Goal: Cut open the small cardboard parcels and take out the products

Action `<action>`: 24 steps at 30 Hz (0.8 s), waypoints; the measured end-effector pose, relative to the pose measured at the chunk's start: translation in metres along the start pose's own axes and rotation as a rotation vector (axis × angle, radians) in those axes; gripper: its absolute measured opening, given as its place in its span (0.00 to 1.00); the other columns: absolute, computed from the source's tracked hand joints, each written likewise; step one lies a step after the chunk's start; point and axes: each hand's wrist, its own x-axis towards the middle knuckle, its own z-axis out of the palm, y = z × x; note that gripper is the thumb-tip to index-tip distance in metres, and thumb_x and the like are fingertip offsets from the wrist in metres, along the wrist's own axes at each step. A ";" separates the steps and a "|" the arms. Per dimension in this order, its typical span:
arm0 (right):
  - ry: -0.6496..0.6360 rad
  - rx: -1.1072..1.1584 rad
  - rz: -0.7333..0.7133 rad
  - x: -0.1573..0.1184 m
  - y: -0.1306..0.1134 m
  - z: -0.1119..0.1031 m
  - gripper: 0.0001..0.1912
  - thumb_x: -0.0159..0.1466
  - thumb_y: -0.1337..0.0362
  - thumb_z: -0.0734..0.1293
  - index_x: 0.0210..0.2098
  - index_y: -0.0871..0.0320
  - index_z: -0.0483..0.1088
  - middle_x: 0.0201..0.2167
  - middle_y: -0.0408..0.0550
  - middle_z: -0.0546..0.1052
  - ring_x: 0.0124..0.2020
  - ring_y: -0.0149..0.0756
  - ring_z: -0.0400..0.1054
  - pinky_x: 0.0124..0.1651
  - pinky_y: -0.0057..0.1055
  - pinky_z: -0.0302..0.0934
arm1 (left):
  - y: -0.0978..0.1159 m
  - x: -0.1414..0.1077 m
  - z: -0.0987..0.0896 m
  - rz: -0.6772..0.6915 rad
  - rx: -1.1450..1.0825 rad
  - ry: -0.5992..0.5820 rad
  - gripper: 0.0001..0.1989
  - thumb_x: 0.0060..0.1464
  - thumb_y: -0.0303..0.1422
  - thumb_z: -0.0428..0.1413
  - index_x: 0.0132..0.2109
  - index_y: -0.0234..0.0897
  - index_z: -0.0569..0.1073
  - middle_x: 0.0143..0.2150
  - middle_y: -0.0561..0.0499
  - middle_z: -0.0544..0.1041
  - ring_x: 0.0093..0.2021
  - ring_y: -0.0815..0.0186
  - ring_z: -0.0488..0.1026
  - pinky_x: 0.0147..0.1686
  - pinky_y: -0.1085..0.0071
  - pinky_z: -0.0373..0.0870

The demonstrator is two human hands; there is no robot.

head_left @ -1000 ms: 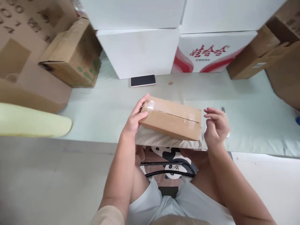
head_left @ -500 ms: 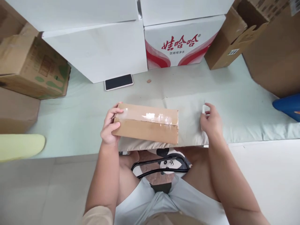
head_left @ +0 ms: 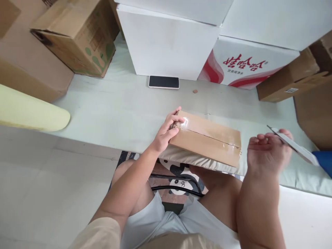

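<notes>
A flat brown cardboard box [head_left: 207, 140], sealed along its top with clear tape, lies at the near edge of a pale green mat [head_left: 109, 110]. My left hand [head_left: 166, 133] grips the box's left end, fingers over the top corner. My right hand [head_left: 268, 152] is lifted to the right of the box, apart from it, and is closed on a thin white flat sheet [head_left: 295, 147] that sticks out to the right.
A black phone [head_left: 164, 82] lies flat behind the box. White cartons [head_left: 168, 45], one with red print [head_left: 243, 65], line the back. Brown cardboard boxes stand at left [head_left: 75, 38] and right [head_left: 287, 83]. A pale yellow object [head_left: 31, 112] lies at left, something blue [head_left: 323, 160] at right.
My right hand left the mat beside the box and rose to the right holding the white sheet. My left hand stayed on the box's left end. The camera view swung.
</notes>
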 end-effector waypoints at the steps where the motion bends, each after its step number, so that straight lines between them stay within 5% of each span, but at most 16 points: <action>1: -0.063 -0.029 -0.047 -0.012 -0.015 0.007 0.12 0.49 0.67 0.70 0.31 0.45 0.69 0.19 0.38 0.64 0.19 0.33 0.61 0.21 0.33 0.56 | 0.002 0.001 -0.001 -0.007 -0.011 -0.012 0.19 0.61 0.51 0.54 0.49 0.44 0.75 0.72 0.43 0.65 0.76 0.47 0.54 0.70 0.47 0.58; 5: -0.535 -0.065 -0.181 -0.064 -0.057 0.042 0.09 0.59 0.51 0.73 0.31 0.46 0.71 0.12 0.38 0.62 0.12 0.33 0.54 0.14 0.33 0.50 | 0.007 0.001 0.000 -0.018 -0.005 -0.006 0.18 0.61 0.50 0.54 0.47 0.43 0.75 0.68 0.40 0.68 0.77 0.46 0.52 0.71 0.46 0.55; 8: -0.766 -0.070 -0.175 -0.088 -0.058 0.064 0.16 0.64 0.44 0.68 0.37 0.49 0.74 0.16 0.41 0.68 0.14 0.33 0.59 0.15 0.32 0.52 | 0.007 0.000 0.001 -0.029 -0.014 0.003 0.19 0.60 0.52 0.56 0.47 0.43 0.75 0.67 0.40 0.68 0.76 0.46 0.53 0.71 0.46 0.55; 17: -0.860 -0.494 -0.156 -0.116 -0.036 0.072 0.10 0.69 0.56 0.66 0.42 0.52 0.76 0.25 0.42 0.76 0.25 0.33 0.70 0.26 0.29 0.62 | 0.010 -0.003 0.003 -0.056 -0.017 0.022 0.24 0.58 0.57 0.56 0.46 0.42 0.75 0.69 0.40 0.67 0.73 0.43 0.59 0.67 0.48 0.60; 24: -0.968 -0.658 -0.314 -0.111 -0.042 0.084 0.04 0.66 0.63 0.67 0.39 0.54 0.74 0.24 0.40 0.79 0.20 0.28 0.70 0.23 0.25 0.61 | 0.012 -0.003 0.005 -0.090 -0.061 0.047 0.22 0.58 0.55 0.58 0.45 0.43 0.75 0.69 0.42 0.66 0.71 0.44 0.61 0.66 0.49 0.62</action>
